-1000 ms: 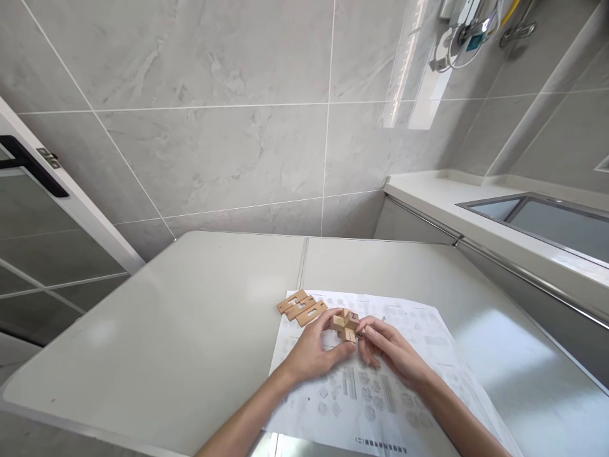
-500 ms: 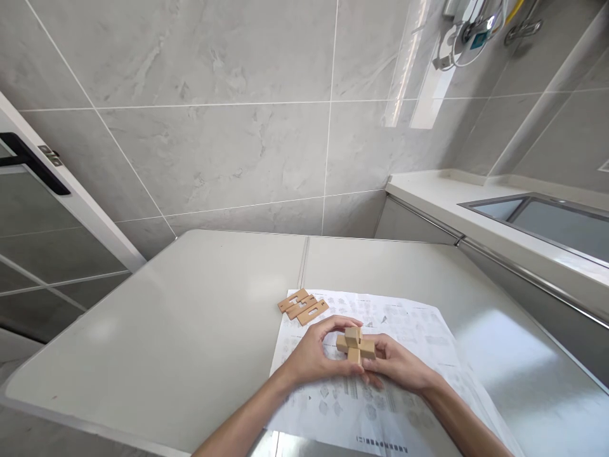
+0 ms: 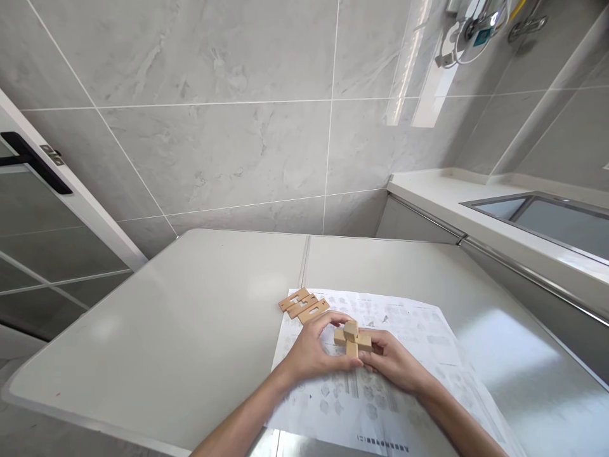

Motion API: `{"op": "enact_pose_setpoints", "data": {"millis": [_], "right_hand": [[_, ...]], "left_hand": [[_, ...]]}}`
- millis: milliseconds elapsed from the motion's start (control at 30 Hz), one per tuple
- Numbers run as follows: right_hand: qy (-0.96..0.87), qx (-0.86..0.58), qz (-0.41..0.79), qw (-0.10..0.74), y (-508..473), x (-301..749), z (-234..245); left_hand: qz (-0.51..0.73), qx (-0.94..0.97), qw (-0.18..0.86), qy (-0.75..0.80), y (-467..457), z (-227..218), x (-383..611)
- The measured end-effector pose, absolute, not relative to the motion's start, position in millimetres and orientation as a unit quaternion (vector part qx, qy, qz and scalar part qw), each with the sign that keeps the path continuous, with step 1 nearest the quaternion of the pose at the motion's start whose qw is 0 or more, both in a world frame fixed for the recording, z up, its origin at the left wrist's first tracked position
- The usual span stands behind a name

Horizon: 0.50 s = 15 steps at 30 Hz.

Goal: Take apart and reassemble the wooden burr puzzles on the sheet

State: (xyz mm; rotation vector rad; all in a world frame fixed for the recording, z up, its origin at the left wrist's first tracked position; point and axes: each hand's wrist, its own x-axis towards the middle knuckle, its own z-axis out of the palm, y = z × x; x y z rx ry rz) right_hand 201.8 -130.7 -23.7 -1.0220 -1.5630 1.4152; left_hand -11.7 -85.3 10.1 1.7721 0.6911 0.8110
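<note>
A small wooden cross-shaped puzzle assembly (image 3: 351,339) is held just above a printed instruction sheet (image 3: 409,336) on the table. My left hand (image 3: 311,354) curls round its left side, thumb and fingers closed on the wood. My right hand (image 3: 392,364) grips its right side with bent fingers. Three loose flat notched wooden pieces (image 3: 303,303) lie side by side at the sheet's far left corner, a short way beyond my left hand.
The light grey table (image 3: 190,317) has a seam down its middle and a rounded left edge. A tiled wall stands behind it. A white counter with a steel sink (image 3: 542,219) runs along the right. A glass door with a black handle (image 3: 33,165) is at left.
Both hands lifted the wooden assembly off the sheet, drew it nearer to me and turned it. Both hands' grip is now tighter.
</note>
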Motion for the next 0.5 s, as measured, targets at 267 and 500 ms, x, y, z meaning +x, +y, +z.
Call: {"op": "enact_pose_setpoints", "data": {"millis": [267,500], "right_hand": [[-0.634,-0.49,0.435,0.409,-127,199,-33],[-0.583,-0.518,0.451,0.434,-125,199,-49]], "left_hand": [[0.339,0.762,0.47,0.288,-86,4,-10],[0.372,0.759,0.418,0.334,-91,-8,-4]]}}
